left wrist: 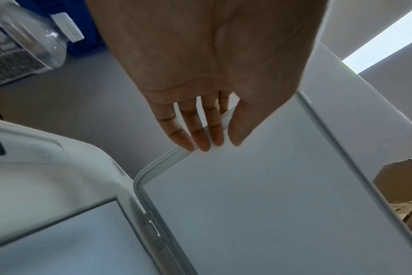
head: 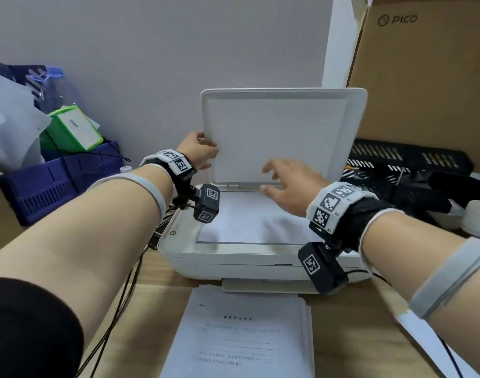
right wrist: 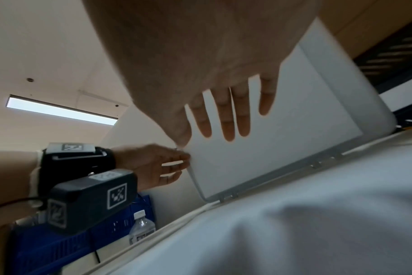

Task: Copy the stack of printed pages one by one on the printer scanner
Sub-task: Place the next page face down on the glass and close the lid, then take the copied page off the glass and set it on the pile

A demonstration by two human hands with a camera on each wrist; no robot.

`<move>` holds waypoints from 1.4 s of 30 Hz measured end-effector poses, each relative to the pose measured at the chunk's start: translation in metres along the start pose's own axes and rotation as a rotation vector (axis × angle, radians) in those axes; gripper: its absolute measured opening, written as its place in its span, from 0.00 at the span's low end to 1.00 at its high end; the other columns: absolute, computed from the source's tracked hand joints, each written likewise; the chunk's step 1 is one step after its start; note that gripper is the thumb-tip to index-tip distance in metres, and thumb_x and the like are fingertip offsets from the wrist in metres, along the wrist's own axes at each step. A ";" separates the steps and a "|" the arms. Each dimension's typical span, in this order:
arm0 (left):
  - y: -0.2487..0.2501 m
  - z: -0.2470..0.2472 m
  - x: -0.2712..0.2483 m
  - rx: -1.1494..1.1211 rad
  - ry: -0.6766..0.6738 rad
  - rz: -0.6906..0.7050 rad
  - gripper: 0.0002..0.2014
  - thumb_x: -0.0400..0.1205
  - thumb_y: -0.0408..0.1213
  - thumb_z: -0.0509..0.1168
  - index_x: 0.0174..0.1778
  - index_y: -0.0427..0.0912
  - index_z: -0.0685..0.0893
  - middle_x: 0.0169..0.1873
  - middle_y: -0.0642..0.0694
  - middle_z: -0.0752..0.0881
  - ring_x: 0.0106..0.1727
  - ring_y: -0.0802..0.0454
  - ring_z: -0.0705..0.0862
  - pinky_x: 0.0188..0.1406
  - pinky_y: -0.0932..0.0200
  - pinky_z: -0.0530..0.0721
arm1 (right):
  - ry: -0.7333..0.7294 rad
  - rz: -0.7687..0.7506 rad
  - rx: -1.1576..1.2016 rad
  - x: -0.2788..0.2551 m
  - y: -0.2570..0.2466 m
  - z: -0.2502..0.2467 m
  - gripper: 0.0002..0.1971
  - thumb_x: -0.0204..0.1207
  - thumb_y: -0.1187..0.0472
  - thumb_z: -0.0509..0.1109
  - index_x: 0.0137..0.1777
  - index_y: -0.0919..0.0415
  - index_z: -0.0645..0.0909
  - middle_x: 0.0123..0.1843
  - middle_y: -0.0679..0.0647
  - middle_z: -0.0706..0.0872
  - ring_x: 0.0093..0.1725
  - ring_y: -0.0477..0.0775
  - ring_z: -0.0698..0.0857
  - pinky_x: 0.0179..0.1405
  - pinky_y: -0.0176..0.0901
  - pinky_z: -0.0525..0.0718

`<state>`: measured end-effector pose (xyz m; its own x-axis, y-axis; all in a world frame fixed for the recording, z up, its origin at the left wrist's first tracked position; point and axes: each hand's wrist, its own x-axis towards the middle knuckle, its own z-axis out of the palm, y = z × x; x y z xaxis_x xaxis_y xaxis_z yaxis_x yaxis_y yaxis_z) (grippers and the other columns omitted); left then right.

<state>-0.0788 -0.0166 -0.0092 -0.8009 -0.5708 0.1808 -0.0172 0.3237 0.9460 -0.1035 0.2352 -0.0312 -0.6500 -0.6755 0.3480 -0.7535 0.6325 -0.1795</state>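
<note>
The white printer (head: 233,261) sits mid-desk with its scanner lid (head: 282,132) raised nearly upright. My left hand (head: 206,150) pinches the lid's left edge, thumb on the inner face and fingers behind it, as the left wrist view shows (left wrist: 218,145). A white sheet (head: 247,222) lies on the scanner glass. My right hand (head: 271,178) hovers over the sheet's far edge near the hinge, fingers spread and holding nothing, as the right wrist view confirms (right wrist: 207,134). The stack of printed pages (head: 244,334) lies on the desk in front of the printer.
Blue plastic baskets (head: 56,181) and a green box (head: 75,129) stand to the left. A cardboard PICO box (head: 424,77) and a black mesh tray (head: 397,159) crowd the right. A water bottle (right wrist: 141,228) stands left of the printer. Cables (head: 124,296) trail off its left side.
</note>
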 end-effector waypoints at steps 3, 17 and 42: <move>0.002 0.005 0.007 -0.004 -0.001 -0.046 0.31 0.79 0.28 0.70 0.78 0.45 0.70 0.53 0.48 0.84 0.54 0.51 0.85 0.39 0.54 0.85 | -0.233 0.021 0.002 -0.008 0.010 0.012 0.26 0.82 0.38 0.61 0.76 0.49 0.71 0.71 0.53 0.78 0.71 0.58 0.77 0.71 0.55 0.74; 0.009 0.009 -0.037 0.006 -0.254 -0.117 0.23 0.84 0.31 0.67 0.75 0.46 0.76 0.67 0.44 0.83 0.69 0.45 0.81 0.62 0.45 0.84 | -0.501 0.078 -0.136 -0.061 0.013 0.015 0.43 0.74 0.23 0.55 0.83 0.48 0.65 0.82 0.53 0.68 0.80 0.59 0.68 0.78 0.60 0.68; 0.069 0.080 -0.134 -0.183 -0.730 -0.011 0.23 0.83 0.56 0.63 0.62 0.40 0.84 0.56 0.41 0.90 0.55 0.45 0.91 0.58 0.41 0.86 | 0.312 0.524 -0.008 -0.177 0.108 -0.104 0.09 0.77 0.66 0.62 0.51 0.54 0.80 0.45 0.59 0.84 0.45 0.66 0.81 0.41 0.51 0.79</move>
<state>-0.0209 0.1427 0.0104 -0.9957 0.0928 0.0067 0.0209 0.1535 0.9879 -0.0593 0.4624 -0.0164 -0.8738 -0.1312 0.4683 -0.3390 0.8547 -0.3931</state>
